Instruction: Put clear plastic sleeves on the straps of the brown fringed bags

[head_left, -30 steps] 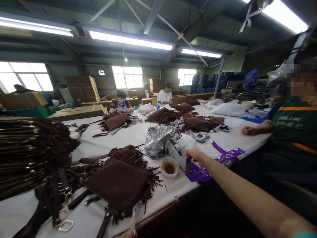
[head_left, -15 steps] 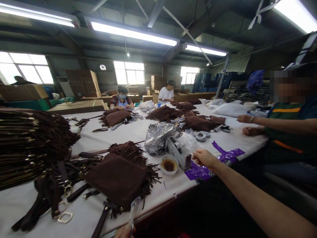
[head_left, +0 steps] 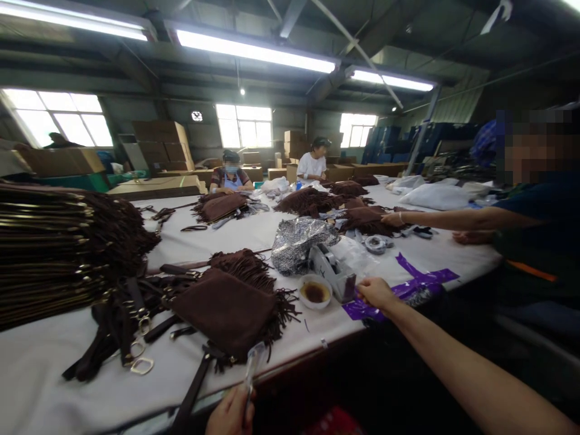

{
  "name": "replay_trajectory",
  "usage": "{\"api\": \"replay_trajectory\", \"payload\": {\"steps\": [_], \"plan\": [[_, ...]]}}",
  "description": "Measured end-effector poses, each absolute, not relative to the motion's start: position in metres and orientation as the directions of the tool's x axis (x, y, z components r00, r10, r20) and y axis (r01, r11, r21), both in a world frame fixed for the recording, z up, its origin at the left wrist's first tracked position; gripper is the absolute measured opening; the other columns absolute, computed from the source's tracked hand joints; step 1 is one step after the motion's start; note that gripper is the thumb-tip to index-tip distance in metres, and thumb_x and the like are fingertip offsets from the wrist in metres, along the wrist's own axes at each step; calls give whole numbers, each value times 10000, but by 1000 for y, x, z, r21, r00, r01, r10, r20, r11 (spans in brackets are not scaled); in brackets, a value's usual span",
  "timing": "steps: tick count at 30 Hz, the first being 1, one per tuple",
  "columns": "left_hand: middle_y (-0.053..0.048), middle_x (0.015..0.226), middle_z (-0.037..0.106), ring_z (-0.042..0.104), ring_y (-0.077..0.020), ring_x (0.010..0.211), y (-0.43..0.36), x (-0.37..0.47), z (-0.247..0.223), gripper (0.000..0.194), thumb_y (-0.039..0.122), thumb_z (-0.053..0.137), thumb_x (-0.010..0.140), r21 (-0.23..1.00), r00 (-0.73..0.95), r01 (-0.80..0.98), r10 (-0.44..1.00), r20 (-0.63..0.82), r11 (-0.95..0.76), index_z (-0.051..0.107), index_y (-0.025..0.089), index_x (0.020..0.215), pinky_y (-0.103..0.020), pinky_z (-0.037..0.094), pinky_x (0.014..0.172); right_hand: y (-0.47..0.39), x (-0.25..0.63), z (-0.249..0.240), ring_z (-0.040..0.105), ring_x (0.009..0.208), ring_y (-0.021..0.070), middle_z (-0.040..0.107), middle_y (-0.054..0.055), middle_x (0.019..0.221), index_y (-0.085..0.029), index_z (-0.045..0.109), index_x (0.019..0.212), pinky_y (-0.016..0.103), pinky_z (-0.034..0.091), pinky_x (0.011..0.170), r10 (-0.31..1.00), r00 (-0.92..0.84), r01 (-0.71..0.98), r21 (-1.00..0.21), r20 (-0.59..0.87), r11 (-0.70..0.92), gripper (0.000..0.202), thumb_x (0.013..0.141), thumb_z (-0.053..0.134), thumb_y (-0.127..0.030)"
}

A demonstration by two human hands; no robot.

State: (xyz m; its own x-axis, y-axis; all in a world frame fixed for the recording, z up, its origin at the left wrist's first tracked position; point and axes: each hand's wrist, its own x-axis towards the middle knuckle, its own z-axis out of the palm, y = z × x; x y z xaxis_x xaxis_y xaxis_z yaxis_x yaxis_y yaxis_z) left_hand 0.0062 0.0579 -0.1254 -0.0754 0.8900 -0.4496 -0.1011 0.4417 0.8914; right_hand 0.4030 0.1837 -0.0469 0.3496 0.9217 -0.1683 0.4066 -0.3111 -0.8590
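Note:
At the bottom edge, my left hand (head_left: pixel 230 412) is closed around a narrow piece in clear plastic (head_left: pixel 254 362); what the plastic covers is hard to make out. Just above it lies a dark brown fringed suede bag (head_left: pixel 222 311), flat on the table, with a brown strap (head_left: pixel 194 383) running down from its corner. My right hand (head_left: pixel 377 292) pinches at the front end of a grey tape dispenser (head_left: pixel 333 275), its fingertips on the tape. A white bowl (head_left: pixel 302 300) with brown liquid stands beside the dispenser.
Stacked brown fringed bags (head_left: pixel 40 254) fill the left side. Straps with gold rings (head_left: pixel 122 326) lie before them. Silver bubble wrap (head_left: pixel 299 244) and purple plastic (head_left: pixel 423 284) lie around the dispenser. A co-worker's arm (head_left: pixel 457 220) reaches in from the right; two people sit across the table.
My view has shifted slightly, and my left hand has come further into sight with its plastic-covered piece. My right hand stays at the dispenser. The co-worker's arm has reached toward the brown bags.

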Motion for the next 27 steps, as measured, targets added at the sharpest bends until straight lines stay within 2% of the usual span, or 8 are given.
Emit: {"api": "replay_trajectory", "payload": {"steps": [3, 6, 9, 12, 16, 19, 24, 27], "plan": [[82, 462, 379, 252, -66, 339, 48, 9, -126, 530, 715, 538, 685, 897, -136, -116, 888, -440, 427, 570, 190, 750, -201, 222, 343, 168, 388, -53, 490, 430, 117, 598, 30, 507, -171, 575, 579, 234, 335, 433, 933, 305, 488, -811, -190, -324, 181, 733, 602, -262], [69, 454, 398, 300, -77, 366, 42, 11, -123, 421, 594, 486, 799, 942, -162, -26, 928, -335, 335, 556, 185, 726, -204, 237, 389, 141, 347, -57, 506, 453, 102, 628, 5, 568, -173, 606, 680, 217, 354, 460, 979, 11, 555, -813, -204, -175, 224, 796, 573, -362], [38, 502, 454, 384, -96, 443, 36, 10, -117, 380, 493, 438, 882, 965, -182, 162, 967, -178, 208, 541, 183, 688, -218, 279, 455, 109, 283, -55, 497, 453, 82, 632, -8, 594, -173, 589, 707, 199, 353, 467, 915, -305, 495, -865, -263, -83, 279, 833, 543, -418], [3, 584, 527, 461, -122, 540, 28, 9, -110, 367, 419, 396, 935, 910, -183, 402, 983, -31, 103, 537, 185, 690, -240, 314, 523, 88, 214, -51, 478, 429, 70, 630, -13, 597, -172, 566, 715, 186, 334, 438, 836, -462, 386, -916, -295, -110, 274, 834, 534, -417], [-35, 716, 617, 528, -146, 622, 19, 5, -103, 321, 326, 352, 970, 754, -125, 657, 986, 109, 1, 569, 190, 777, -269, 339, 586, 84, 151, -54, 441, 378, 59, 597, -25, 543, -172, 537, 648, 177, 298, 390, 818, -478, 366, -919, -319, -145, 259, 825, 537, -363], [-40, 748, 651, 576, -157, 639, 15, 1, -104, 323, 300, 335, 983, 618, -79, 785, 984, 161, -38, 576, 202, 792, -279, 348, 586, 88, 130, -62, 428, 352, 60, 569, -33, 496, -173, 531, 605, 172, 284, 360, 826, -433, 438, -885, -362, -159, 241, 815, 529, -290], [-45, 716, 665, 621, -183, 611, 13, -2, -112, 274, 260, 357, 975, 393, -27, 917, 968, 248, -75, 573, 204, 817, -289, 367, 531, 91, 122, -72, 417, 317, 64, 547, -37, 444, -176, 539, 570, 167, 273, 323, 839, -351, 579, -800, -416, -154, 242, 801, 539, -250], [-44, 683, 662, 631, -197, 578, 11, -2, -119, 216, 270, 382, 972, 343, -47, 937, 947, 316, -68, 568, 185, 903, -292, 390, 498, 92, 120, -75, 431, 317, 68, 558, -34, 443, -177, 555, 575, 163, 283, 316, 839, -340, 615, -775, -425, -144, 229, 790, 558, -256]]}}
